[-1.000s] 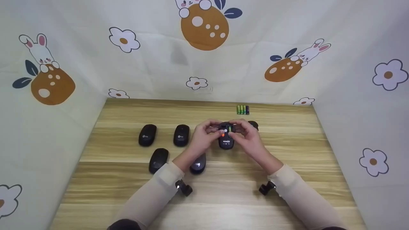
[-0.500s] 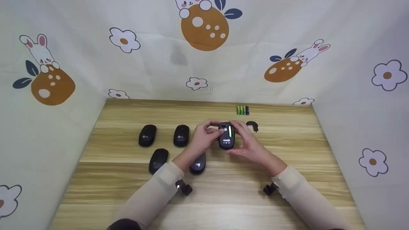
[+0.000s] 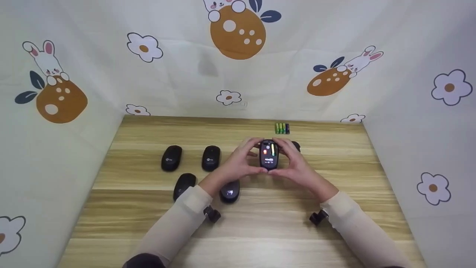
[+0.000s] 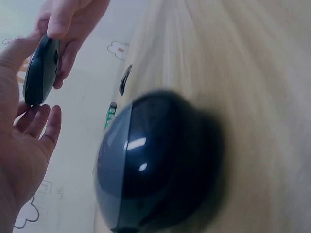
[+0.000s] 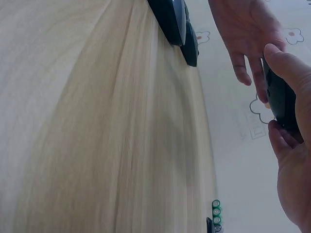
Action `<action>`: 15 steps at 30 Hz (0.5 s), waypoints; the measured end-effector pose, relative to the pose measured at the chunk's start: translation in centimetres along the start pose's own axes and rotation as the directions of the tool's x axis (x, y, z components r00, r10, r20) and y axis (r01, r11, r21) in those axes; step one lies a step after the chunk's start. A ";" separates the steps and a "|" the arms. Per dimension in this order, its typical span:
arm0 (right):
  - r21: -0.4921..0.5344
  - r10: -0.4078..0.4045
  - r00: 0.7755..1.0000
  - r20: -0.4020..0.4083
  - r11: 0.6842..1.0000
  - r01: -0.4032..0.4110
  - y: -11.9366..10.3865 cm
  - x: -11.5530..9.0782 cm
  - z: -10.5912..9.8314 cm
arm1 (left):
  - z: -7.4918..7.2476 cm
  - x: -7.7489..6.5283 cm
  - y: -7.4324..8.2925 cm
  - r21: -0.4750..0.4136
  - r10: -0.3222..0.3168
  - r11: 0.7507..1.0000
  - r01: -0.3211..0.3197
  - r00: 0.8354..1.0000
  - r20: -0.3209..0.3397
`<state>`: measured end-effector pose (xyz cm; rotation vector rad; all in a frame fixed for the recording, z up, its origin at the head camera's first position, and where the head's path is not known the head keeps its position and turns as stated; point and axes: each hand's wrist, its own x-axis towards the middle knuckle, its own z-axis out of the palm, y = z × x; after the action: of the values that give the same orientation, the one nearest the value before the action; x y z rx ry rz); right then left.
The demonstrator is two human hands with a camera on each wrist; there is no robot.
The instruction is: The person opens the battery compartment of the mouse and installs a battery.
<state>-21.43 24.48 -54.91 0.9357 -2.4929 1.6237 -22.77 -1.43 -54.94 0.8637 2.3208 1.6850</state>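
A black computer mouse is held underside up between both hands above the table. A green battery lies in its uncovered slot, and a red light glows beside it. My left hand grips the left side, thumb at the near end and fingers at the far end. On the other side my right hand holds it the same way. A black battery cover lies on the table, partly hidden behind the right hand. In the right wrist view the mouse sits between right thumb and fingers.
Several other black mice stand left of the hands, among them one mouse at the back and a glossy mouse under the left wrist. A row of batteries lies near the back edge of the wooden table. Patterned cloth walls surround it.
First the right thumb, then the left, has left the mouse's underside for its near end. The mouse has shifted slightly right and away. The battery cover, uncovered midway, is partly hidden again.
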 end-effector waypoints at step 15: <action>-0.101 0.054 0.998 0.044 0.994 -0.049 0.4 0.6 -2.4 | 0.4 3.3 -0.1 0.201 0.004 0.979 -0.018 0.998 0.067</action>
<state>-22.84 26.31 -53.98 0.9156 -2.6231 1.4910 -25.36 0.56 -54.50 0.9538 2.4767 1.4187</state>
